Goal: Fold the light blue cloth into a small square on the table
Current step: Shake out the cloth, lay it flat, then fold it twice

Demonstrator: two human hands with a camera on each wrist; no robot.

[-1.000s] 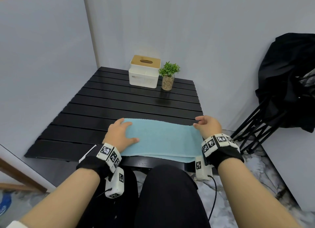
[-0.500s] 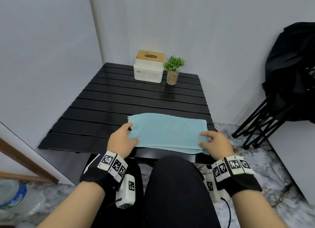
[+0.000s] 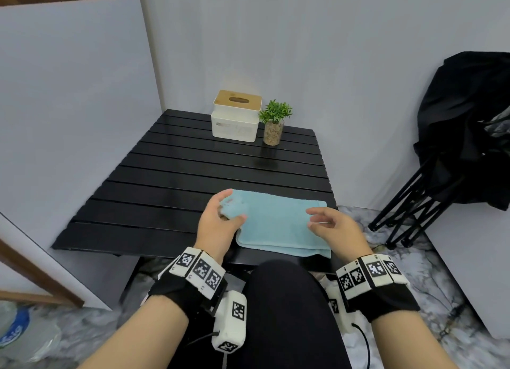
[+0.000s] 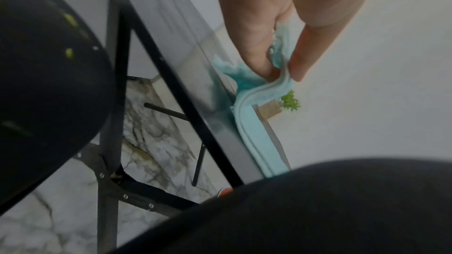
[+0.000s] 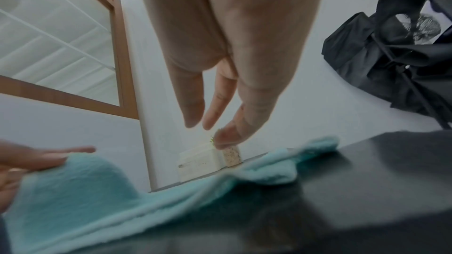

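The light blue cloth (image 3: 278,225) lies folded in layers at the front right of the black slatted table (image 3: 171,180). My left hand (image 3: 220,219) pinches the cloth's left end between thumb and fingers and has it raised off the table; the left wrist view shows the stacked layers of the cloth (image 4: 257,123) bending up into my left hand (image 4: 278,65). My right hand (image 3: 331,225) hovers just above the cloth's right part with its fingers loosely spread and nothing in them. From the right wrist the right hand (image 5: 210,123) hangs over the cloth (image 5: 97,196).
A white tissue box with a wooden lid (image 3: 236,115) and a small potted plant (image 3: 274,122) stand at the table's far edge. A folded black chair (image 3: 455,147) leans at the right. My knee (image 3: 284,299) sits under the front edge.
My left hand has taken the cloth's left end and lifted it toward the right. My right hand has come off the cloth's right edge and moved inward above it.
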